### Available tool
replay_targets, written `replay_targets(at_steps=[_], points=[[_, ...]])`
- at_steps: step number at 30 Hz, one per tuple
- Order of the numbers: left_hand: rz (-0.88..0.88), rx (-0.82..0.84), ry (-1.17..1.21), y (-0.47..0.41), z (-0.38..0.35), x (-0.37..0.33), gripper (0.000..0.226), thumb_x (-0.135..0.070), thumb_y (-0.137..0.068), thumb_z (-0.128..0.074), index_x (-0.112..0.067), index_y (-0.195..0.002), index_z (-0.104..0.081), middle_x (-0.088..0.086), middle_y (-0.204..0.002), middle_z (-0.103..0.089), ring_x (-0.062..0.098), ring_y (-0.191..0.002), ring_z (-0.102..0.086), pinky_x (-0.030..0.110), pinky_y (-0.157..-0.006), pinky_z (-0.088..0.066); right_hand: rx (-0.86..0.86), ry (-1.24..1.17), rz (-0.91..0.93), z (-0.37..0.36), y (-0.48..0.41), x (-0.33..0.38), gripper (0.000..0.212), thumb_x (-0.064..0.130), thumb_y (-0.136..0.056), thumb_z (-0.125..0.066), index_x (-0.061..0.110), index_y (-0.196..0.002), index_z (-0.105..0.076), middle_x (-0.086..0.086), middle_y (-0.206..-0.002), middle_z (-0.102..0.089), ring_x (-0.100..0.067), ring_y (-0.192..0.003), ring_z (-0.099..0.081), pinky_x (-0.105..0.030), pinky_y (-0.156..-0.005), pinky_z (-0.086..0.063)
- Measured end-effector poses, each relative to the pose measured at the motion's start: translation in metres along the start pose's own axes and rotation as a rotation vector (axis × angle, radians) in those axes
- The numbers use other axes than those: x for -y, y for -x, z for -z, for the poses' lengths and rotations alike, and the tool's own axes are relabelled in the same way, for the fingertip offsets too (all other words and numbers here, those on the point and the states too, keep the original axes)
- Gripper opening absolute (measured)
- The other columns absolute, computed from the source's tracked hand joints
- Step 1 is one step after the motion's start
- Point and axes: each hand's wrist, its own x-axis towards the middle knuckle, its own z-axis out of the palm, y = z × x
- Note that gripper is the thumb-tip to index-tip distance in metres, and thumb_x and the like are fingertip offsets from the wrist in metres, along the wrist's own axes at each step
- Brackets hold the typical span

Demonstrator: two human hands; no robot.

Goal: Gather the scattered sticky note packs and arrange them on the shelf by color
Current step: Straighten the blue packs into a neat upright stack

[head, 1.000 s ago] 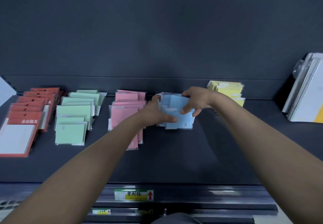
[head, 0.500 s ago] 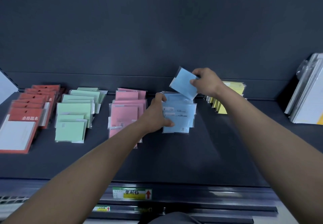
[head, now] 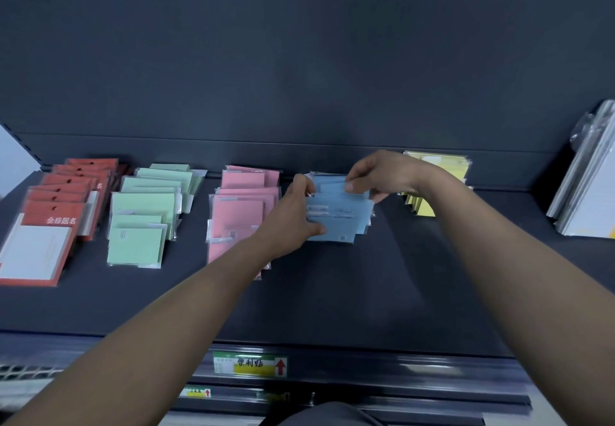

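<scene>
Five colour groups of sticky note packs lie in a row on the dark shelf [head: 332,292], and both hands are at the blue stack [head: 346,219]. The left hand [head: 293,212] grips that stack by its left edge, with the fingers curled over the back and the thumb pressed on the front corner. The right hand [head: 382,172] reaches in from above and pinches the top edge of a single blue pack [head: 332,188] between thumb and fingertips. That pack stands at the rear of the blue stack, touching the packs in front of it. The blue packs overlap one another, fanned towards the shelf front.

Just left of the blue stack, partly hidden by the left forearm, is the pink stack [head: 239,216]. Further left of it comes the green stack [head: 146,212], and furthest left the red packs [head: 56,212], whose front one shows a white panel and white characters. Just right of the blue stack, behind the right wrist, sits the yellow stack [head: 442,166]. Well to the right of it, wrapped white pads [head: 589,186] lean at the shelf's end. Below the blue stack, on the shelf's front rail, is a green and yellow shelf label [head: 249,364] with a red arrow.
</scene>
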Motion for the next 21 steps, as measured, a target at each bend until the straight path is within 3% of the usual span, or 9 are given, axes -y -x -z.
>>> replay_targets(at_steps=[4, 9, 14, 21], points=[[0.013, -0.027, 0.004, 0.0009, 0.0002, 0.0011, 0.055, -0.009, -0.075, -0.073, -0.019, -0.101, -0.025, 0.002, -0.102, -0.047, 0.009, -0.075, -0.048, 0.022, -0.059, -0.041, 0.044, 0.018, -0.016, -0.0030, -0.0005, -0.0040, 0.012, 0.027, -0.085, -0.070, 0.019, -0.093, -0.068, -0.003, -0.095, -0.069, -0.021, -0.092, -0.067, -0.034, -0.088, -0.056], [-0.011, -0.016, -0.043, 0.0030, 0.0010, 0.0016, 0.052, -0.010, -0.077, -0.071, -0.020, -0.098, -0.024, 0.003, -0.102, -0.047, 0.018, -0.082, -0.050, 0.027, -0.063, -0.045, 0.010, 0.066, -0.027, -0.0058, -0.0042, -0.0045, 0.022, 0.037, -0.089, -0.062, 0.016, -0.095, -0.069, -0.005, -0.096, -0.069, -0.028, -0.092, -0.070, -0.039, -0.090, -0.055], [-0.028, 0.013, -0.086, 0.0041, 0.0043, -0.0002, 0.050, -0.013, -0.076, -0.072, -0.020, -0.098, -0.028, 0.001, -0.099, -0.050, 0.021, -0.084, -0.054, 0.037, -0.072, -0.049, -0.001, 0.139, -0.036, -0.0085, -0.0036, -0.0012, 0.030, 0.044, -0.089, -0.060, 0.018, -0.102, -0.068, -0.002, -0.099, -0.069, -0.023, -0.088, -0.070, -0.036, -0.093, -0.052], [-0.022, 0.025, -0.086, 0.0044, 0.0075, 0.0011, 0.040, -0.013, -0.076, -0.073, -0.018, -0.097, -0.040, -0.009, -0.086, -0.050, 0.005, -0.073, -0.049, 0.026, -0.067, -0.042, 0.003, 0.135, -0.043, -0.0074, -0.0051, -0.0058, 0.033, 0.053, -0.080, -0.067, 0.024, -0.096, -0.065, 0.005, -0.090, -0.068, -0.019, -0.083, -0.070, -0.032, -0.088, -0.051]])
